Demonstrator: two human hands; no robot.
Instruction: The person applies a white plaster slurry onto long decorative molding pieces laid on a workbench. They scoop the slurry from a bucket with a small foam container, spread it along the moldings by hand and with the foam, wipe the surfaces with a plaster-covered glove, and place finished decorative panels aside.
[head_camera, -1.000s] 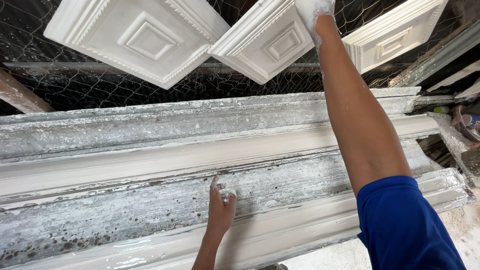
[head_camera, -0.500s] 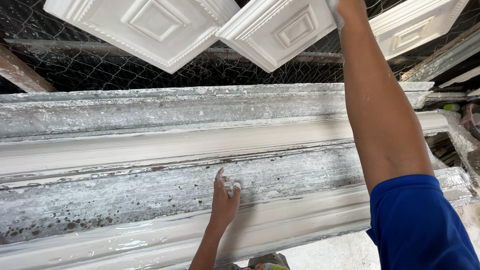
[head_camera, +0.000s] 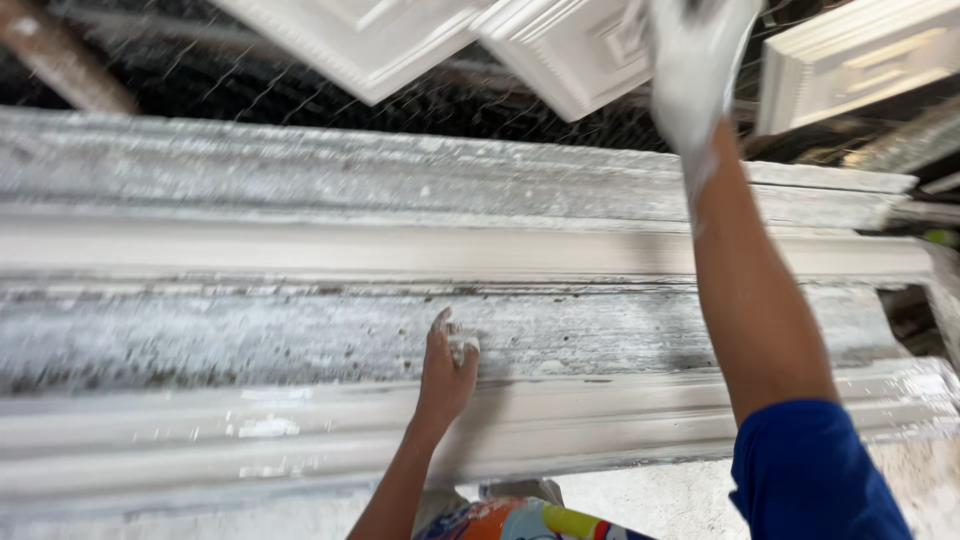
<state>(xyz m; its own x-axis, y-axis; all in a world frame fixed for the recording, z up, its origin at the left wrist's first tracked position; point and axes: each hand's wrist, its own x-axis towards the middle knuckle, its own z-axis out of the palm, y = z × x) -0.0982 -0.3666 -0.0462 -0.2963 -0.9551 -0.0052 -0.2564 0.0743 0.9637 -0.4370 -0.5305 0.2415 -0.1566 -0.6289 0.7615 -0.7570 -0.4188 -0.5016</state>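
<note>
My left hand (head_camera: 447, 365) lies flat on the grey middle band of a long, plaster-smeared cornice mould (head_camera: 250, 250), fingers pointing up, with a dab of white plaster on the fingertips. My right arm, in a blue sleeve (head_camera: 810, 470), reaches up across the mould. My right hand (head_camera: 695, 70) is coated in white plaster and blurred. It is beside the right edge of a square white plaster tile (head_camera: 575, 50) hanging above. Its fingertips are cut off by the top of the view, so I cannot see its grip.
Two more white plaster tiles (head_camera: 370, 40) (head_camera: 850, 60) hang against dark wire mesh (head_camera: 200, 90). A wooden beam (head_camera: 60, 60) crosses the top left. Wet white plaster coats the mould's lower ledge (head_camera: 250, 430). Colourful cloth (head_camera: 520, 520) shows at the bottom edge.
My right hand has shifted right and a little lower beside the middle tile and is now blurred. My left hand stays flat on the mould. The view has tilted slightly downward.
</note>
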